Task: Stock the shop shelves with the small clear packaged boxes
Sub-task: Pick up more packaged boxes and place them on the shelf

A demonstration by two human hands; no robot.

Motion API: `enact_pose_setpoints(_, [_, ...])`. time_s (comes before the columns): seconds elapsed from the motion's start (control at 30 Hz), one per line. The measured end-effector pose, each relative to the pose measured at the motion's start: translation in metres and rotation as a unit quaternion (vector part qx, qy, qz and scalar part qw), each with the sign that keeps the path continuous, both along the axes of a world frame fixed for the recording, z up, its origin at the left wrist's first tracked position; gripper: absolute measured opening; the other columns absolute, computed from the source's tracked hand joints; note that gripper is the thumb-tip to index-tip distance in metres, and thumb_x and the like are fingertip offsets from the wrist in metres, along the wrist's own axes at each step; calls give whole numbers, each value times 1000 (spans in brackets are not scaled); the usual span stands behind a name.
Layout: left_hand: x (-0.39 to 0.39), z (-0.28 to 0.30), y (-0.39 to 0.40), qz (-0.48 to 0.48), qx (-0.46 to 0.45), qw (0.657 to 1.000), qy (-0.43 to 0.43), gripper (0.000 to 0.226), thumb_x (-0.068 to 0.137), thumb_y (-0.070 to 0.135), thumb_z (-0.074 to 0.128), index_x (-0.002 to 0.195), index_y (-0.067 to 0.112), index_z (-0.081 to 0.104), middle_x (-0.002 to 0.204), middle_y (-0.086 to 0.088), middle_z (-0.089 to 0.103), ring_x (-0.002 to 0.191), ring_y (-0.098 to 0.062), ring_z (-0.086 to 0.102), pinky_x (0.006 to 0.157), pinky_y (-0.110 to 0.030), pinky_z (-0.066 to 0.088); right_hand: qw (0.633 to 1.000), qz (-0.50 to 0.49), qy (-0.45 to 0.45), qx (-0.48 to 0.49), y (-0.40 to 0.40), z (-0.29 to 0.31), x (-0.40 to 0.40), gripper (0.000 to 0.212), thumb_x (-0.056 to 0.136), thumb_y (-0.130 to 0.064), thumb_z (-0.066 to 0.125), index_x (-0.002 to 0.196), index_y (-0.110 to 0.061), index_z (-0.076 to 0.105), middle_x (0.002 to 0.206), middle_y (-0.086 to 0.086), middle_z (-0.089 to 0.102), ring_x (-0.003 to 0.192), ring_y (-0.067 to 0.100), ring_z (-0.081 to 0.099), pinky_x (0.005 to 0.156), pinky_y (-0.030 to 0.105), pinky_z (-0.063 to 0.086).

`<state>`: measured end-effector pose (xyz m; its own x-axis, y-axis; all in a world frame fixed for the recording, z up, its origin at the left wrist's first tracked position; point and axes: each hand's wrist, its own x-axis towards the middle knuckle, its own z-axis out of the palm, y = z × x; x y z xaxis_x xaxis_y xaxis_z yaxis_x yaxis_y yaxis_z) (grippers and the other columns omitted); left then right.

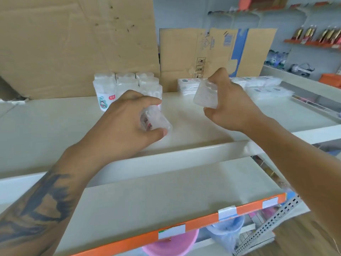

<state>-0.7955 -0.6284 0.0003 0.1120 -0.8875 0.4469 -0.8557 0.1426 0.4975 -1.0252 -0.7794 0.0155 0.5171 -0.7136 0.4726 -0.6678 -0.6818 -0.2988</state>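
My left hand (127, 119) grips a small clear packaged box (156, 121) with a red-and-white label, held just above the cream shelf (55, 126). My right hand (232, 106) pinches a second clear box (205, 96) higher up, between thumb and fingers. Behind the left hand stands a cluster of several clear boxes (127, 85), stacked two high against the cardboard. A row of flat white packages (258, 85) lies at the back right of the same shelf.
Large cardboard sheets (73, 43) and a smaller one (212, 52) line the shelf's back. A lower shelf with an orange price strip (203, 218) runs below; pink and blue plastic tubs (225, 231) sit under it. Wall shelves with bottles (317, 36) are at far right.
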Motion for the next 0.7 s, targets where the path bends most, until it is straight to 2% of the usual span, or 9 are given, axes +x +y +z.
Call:
enact_pose_setpoints(0.07, [-9,0,-7,9,2,1000,-2,66,75,48,83,136,41,60,129,14,51,114,-3,54,107,-33,46,1000,20,0,4,-12,0,-8,55,79,-10,70,115,-17,29,105,10,56,93,30,54,61,33,37])
enact_pose_setpoints(0.17, [-27,0,-18,20,0,1000,13,67,73,56,83,135,44,60,127,17,51,112,0,55,106,-35,48,999,44,-1,21,-31,4,-22,59,75,-12,74,111,-19,28,118,6,58,97,27,55,68,34,41])
enact_pose_setpoints(0.27, [-49,1,-30,29,-3,999,27,69,68,60,77,133,47,60,124,21,51,110,-1,57,103,-35,49,998,56,19,31,-47,10,-38,64,72,-16,78,112,-17,27,128,0,57,92,22,54,66,29,35])
enact_pose_setpoints(0.33, [-63,-1,-39,40,1,999,31,68,69,58,80,132,48,60,123,21,51,110,-2,57,105,-36,49,997,63,36,42,-55,14,-47,64,71,-18,79,110,-19,28,108,-6,58,79,15,53,60,28,32])
enact_pose_setpoints(0.4, [-75,-3,-47,52,5,998,37,66,68,57,81,130,50,60,121,22,51,111,-1,56,106,-36,48,993,77,59,62,-60,17,-53,64,67,-26,80,108,-23,31,89,-5,54,75,13,53,56,32,34])
enact_pose_setpoints(0.5, [-86,-5,-54,73,8,996,48,64,68,55,79,130,49,61,118,26,48,113,0,54,107,-36,48,985,115,105,73,-61,16,-57,66,58,-43,74,109,-29,34,98,-1,59,83,23,58,69,41,51])
enact_pose_setpoints(0.63, [-90,-1,-51,81,44,995,23,61,67,49,76,126,47,61,126,22,48,119,5,49,110,-33,44,978,156,113,83,-62,15,-60,63,62,-41,75,110,-31,36,100,-4,60,88,25,60,76,47,54])
enact_pose_setpoints(0.7, [-89,3,-48,82,54,995,19,56,64,55,73,118,47,63,129,22,49,122,4,48,109,-30,42,975,170,104,96,-65,14,-61,62,60,-43,71,110,-34,37,105,-5,61,94,26,61,79,48,55])
